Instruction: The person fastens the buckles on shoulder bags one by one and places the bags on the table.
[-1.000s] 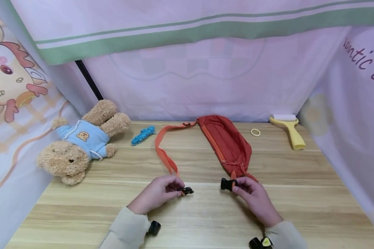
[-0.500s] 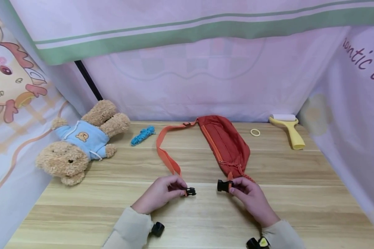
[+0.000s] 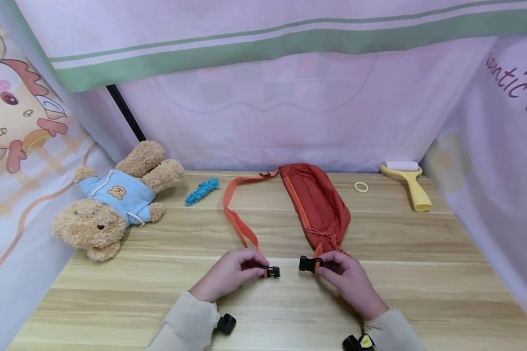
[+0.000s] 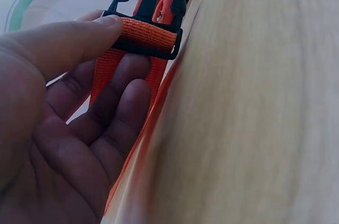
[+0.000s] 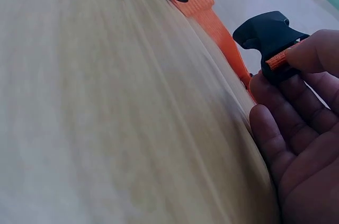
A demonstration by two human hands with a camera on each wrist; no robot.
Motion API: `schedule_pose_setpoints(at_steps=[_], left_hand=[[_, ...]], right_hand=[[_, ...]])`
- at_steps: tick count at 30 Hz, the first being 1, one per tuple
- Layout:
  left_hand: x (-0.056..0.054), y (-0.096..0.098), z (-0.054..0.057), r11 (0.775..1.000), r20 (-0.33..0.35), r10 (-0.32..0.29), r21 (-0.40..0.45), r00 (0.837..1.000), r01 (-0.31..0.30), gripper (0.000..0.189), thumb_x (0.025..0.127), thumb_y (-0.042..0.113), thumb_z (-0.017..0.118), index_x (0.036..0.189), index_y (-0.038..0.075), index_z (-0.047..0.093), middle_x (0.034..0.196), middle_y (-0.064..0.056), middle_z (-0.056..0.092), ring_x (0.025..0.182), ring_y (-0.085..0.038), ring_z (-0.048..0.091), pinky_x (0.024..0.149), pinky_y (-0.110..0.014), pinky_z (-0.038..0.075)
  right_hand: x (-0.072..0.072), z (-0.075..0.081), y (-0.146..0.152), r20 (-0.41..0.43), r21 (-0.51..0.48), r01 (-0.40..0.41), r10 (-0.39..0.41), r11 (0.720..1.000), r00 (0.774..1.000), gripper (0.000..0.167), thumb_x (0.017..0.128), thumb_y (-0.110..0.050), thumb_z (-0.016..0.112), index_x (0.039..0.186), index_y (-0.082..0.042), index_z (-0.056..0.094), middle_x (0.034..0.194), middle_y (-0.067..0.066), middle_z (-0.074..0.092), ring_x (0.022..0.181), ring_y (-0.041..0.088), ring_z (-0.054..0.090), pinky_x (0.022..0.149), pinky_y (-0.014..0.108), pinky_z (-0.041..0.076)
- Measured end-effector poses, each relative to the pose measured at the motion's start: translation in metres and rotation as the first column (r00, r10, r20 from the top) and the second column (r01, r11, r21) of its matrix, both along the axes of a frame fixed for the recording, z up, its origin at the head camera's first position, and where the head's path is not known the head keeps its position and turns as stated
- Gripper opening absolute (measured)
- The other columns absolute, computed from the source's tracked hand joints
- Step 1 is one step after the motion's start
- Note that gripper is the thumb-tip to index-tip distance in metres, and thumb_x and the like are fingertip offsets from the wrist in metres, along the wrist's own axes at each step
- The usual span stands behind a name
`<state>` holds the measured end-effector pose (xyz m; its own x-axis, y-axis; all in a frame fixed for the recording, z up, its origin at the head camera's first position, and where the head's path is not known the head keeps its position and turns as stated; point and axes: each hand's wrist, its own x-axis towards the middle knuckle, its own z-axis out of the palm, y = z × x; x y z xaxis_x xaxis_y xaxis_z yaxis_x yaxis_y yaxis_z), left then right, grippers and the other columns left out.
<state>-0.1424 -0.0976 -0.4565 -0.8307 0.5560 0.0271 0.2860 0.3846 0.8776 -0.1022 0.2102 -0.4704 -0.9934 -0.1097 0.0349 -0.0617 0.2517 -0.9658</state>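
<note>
The left hand (image 3: 229, 274) and right hand (image 3: 351, 282), fingers respectively pinching the black plastic pronged clip (image 3: 272, 272) and black plastic socket (image 3: 308, 264), have drawn closer, leaving both parts facing but unjoined.

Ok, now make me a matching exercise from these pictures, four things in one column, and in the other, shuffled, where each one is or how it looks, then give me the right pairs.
Things
1. pronged buckle half
2. socket buckle half
3. teddy bear
4. pale yellow ring

Places and looks
A. between the red bag and the yellow-handled roller
B. held in the right hand
C. light brown and fluffy
D. held in the left hand

Right pairs
1-D, 2-B, 3-C, 4-A
</note>
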Motion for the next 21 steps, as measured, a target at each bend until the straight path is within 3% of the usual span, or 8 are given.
schedule_pose_setpoints(at_steps=[8,21], left_hand=[[0.0,0.004,0.0,1.0,0.01,0.006,0.018,1.0,-0.006,0.015,0.094,0.016,0.073,0.108,0.021,0.076,0.103,0.016,0.07,0.1,-0.009,0.064,0.09,-0.03,0.052],[0.0,0.007,0.0,0.999,0.04,0.03,0.031,0.999,-0.031,0.014,0.095,0.019,0.072,0.108,0.022,0.076,0.106,0.014,0.07,0.103,-0.01,0.065,0.089,-0.028,0.052]], right_hand=[[0.001,0.002,-0.011,-0.051,-0.018,-0.062,0.061,0.998,0.997,0.015,0.088,-0.007,0.076,0.101,-0.001,0.069,0.099,0.012,0.07,0.087,0.013,0.065,0.079,0.024,0.054],[-0.004,-0.001,-0.023,-0.016,0.014,-0.083,0.083,0.996,0.996,0.013,0.089,-0.009,0.076,0.099,-0.006,0.069,0.099,0.008,0.07,0.088,0.015,0.066,0.08,0.026,0.054]])
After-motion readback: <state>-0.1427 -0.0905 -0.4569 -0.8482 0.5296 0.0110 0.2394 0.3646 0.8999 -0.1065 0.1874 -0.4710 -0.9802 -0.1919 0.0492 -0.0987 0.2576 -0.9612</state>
